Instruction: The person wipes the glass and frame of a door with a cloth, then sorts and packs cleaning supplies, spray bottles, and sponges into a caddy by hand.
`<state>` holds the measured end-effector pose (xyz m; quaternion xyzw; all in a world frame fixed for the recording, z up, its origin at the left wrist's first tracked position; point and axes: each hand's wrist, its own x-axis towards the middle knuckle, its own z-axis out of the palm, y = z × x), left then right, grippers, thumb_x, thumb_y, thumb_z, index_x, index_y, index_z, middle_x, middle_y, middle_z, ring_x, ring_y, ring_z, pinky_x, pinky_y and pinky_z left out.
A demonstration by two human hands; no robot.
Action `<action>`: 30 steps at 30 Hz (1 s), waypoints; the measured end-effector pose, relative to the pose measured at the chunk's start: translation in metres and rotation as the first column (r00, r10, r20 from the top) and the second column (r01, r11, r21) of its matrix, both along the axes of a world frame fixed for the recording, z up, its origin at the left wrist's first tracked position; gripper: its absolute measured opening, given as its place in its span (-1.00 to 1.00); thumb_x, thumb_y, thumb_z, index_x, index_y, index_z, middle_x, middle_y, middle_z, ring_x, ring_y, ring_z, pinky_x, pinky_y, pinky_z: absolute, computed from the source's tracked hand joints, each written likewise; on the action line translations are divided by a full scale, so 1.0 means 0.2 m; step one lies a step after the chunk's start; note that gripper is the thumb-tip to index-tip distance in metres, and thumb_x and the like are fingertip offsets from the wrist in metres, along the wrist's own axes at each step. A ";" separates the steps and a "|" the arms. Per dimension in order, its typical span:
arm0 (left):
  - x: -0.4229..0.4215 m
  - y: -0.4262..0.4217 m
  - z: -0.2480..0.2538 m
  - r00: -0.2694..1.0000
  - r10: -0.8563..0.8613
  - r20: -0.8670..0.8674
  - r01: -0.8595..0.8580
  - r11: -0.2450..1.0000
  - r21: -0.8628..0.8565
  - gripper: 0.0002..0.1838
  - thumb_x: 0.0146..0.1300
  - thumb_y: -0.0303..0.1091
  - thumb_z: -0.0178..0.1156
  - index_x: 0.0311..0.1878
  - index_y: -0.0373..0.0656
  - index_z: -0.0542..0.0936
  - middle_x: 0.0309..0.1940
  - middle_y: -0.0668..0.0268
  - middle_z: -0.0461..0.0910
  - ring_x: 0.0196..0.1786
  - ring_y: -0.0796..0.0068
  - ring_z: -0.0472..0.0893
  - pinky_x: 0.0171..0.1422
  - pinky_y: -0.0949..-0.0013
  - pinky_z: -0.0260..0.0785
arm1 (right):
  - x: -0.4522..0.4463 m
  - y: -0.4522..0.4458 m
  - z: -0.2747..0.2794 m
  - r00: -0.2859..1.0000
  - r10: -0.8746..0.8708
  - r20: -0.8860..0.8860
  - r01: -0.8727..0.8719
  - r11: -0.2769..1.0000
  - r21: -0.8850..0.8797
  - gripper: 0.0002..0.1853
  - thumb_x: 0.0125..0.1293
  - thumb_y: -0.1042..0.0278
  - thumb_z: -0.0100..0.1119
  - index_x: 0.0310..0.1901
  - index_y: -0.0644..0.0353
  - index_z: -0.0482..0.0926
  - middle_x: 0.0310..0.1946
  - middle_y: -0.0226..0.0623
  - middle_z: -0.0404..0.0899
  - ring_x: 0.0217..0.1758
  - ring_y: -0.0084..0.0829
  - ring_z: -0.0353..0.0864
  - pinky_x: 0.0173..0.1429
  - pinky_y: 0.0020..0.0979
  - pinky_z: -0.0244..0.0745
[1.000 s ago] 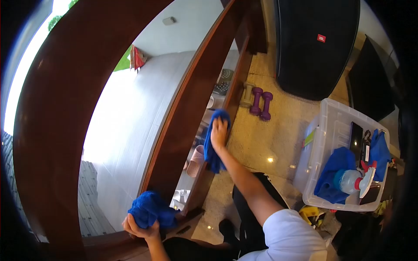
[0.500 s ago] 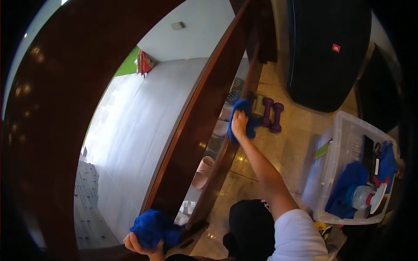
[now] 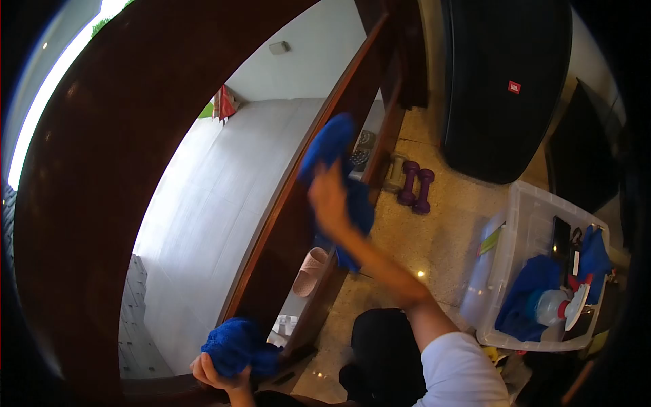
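Note:
My right hand (image 3: 329, 202), smeared by motion, grips a blue cloth (image 3: 328, 141) over the dark brown wooden rail (image 3: 281, 220) of a glazed door or window frame. Part of that cloth hangs below the wrist, across the narrow glass strip. I cannot tell how firmly the cloth presses on the wood. Low on the left, my left hand (image 3: 222, 377) is closed around a second, bunched blue cloth (image 3: 234, 346). This bundle sits by the lower end of the rail.
Purple dumbbells (image 3: 423, 191) lie on the tiled floor (image 3: 434, 247) near a black JBL speaker (image 3: 505, 88). At right stands a clear plastic bin (image 3: 494, 298) holding a bottle (image 3: 553, 306) and blue cloths (image 3: 532, 285). Pink slippers (image 3: 309, 273) show through the glass.
My right hand and its cloth have moved left from the narrow lower rail onto the broader wooden rail. My left hand still holds its bundle in nearly the same place. The view has shifted slightly.

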<state>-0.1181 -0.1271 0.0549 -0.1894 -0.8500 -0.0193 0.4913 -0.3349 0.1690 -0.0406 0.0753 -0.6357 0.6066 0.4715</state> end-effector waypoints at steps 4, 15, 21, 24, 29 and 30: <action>0.01 -0.03 0.01 0.999 -0.031 0.005 0.031 0.999 -0.020 -0.21 -0.08 0.11 0.28 0.14 -0.23 0.31 -0.16 0.13 0.31 -0.08 0.15 0.38 -0.02 0.13 0.27 | 0.43 -0.56 -0.15 0.936 0.176 -0.304 0.003 0.861 0.508 -0.85 0.01 0.31 0.12 -0.39 0.17 0.49 -0.17 -0.04 0.43 0.20 0.13 0.20 0.34 0.17 -0.19; 0.01 -0.04 0.00 1.000 0.017 -0.009 -0.017 0.999 -0.047 -0.23 -0.09 0.04 0.31 0.15 -0.16 0.29 -0.15 0.15 0.29 -0.10 0.18 0.37 -0.04 0.16 0.28 | -0.47 0.54 -0.06 0.840 -0.530 0.118 0.449 0.800 0.397 -0.43 0.26 0.17 -0.12 0.23 0.34 0.19 0.27 0.15 0.06 0.35 0.06 -0.01 0.42 -0.14 -0.18; 0.01 -0.05 -0.01 0.999 -0.030 0.018 0.030 0.999 -0.008 -0.20 -0.08 0.18 0.27 0.15 -0.15 0.32 -0.15 0.15 0.30 -0.11 0.18 0.37 -0.06 0.13 0.28 | 0.12 0.35 0.30 0.193 -0.981 -0.011 0.111 0.011 0.994 -0.51 0.30 0.33 -0.17 0.22 0.38 0.19 0.22 0.06 0.20 0.29 -0.02 0.16 0.38 -0.22 0.01; 0.01 -0.07 -0.01 0.998 -0.047 0.031 0.047 0.999 -0.006 -0.18 -0.05 0.23 0.22 0.15 -0.17 0.31 -0.16 0.14 0.30 -0.11 0.16 0.38 -0.06 0.10 0.27 | 0.31 0.00 0.03 0.347 -0.928 -0.135 -0.079 -0.173 0.982 -0.59 0.28 0.38 -0.20 0.13 0.38 0.28 0.09 0.00 0.30 0.18 -0.15 0.25 0.27 -0.26 0.12; 0.02 -0.05 0.02 0.997 -0.073 0.008 0.073 0.996 -0.044 -0.22 -0.08 0.09 0.31 0.13 -0.20 0.32 -0.17 0.13 0.31 -0.11 0.15 0.38 -0.05 0.13 0.27 | 0.35 -0.04 -0.48 0.822 -0.389 0.416 -0.126 0.588 0.799 -0.65 0.19 0.43 -0.18 -0.03 0.45 0.38 -0.07 0.07 0.37 0.04 -0.11 0.32 0.14 -0.19 0.22; 0.02 -0.06 0.02 0.995 -0.098 0.033 0.098 0.995 -0.024 -0.22 -0.12 0.03 0.36 0.13 -0.21 0.32 -0.16 0.13 0.32 -0.10 0.15 0.38 -0.02 0.15 0.27 | 0.28 0.06 -0.52 0.777 -0.455 0.434 -0.127 0.562 0.817 -0.65 0.18 0.44 -0.18 -0.06 0.47 0.40 -0.10 0.09 0.38 0.02 -0.10 0.34 0.11 -0.17 0.25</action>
